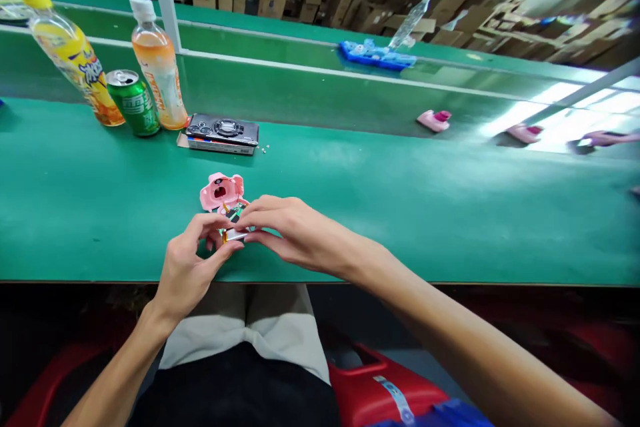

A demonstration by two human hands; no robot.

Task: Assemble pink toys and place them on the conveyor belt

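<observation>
Close to the table's front edge, my left hand point(187, 267) pinches a silver, flat battery pack point(236, 235) with yellow tape at one end. From the other side the fingertips of my right hand point(295, 230) close on the same pack. Just beyond it a small green circuit board point(235, 213) shows between my fingers, partly covered by them. A pink plastic toy shell point(223, 191) lies opened behind the board, with a dark red patch and a thin wire inside. Whether the pack touches the board is hidden.
On the green table point(400, 213), a phone-like case point(225, 130) rests on a flat box beyond my hands. A green can point(133, 103) stands between a yellow-capped bottle point(75, 57) and a white-capped bottle point(160, 70). Pink parts point(435, 120) and a blue tray point(377, 55) lie farther back.
</observation>
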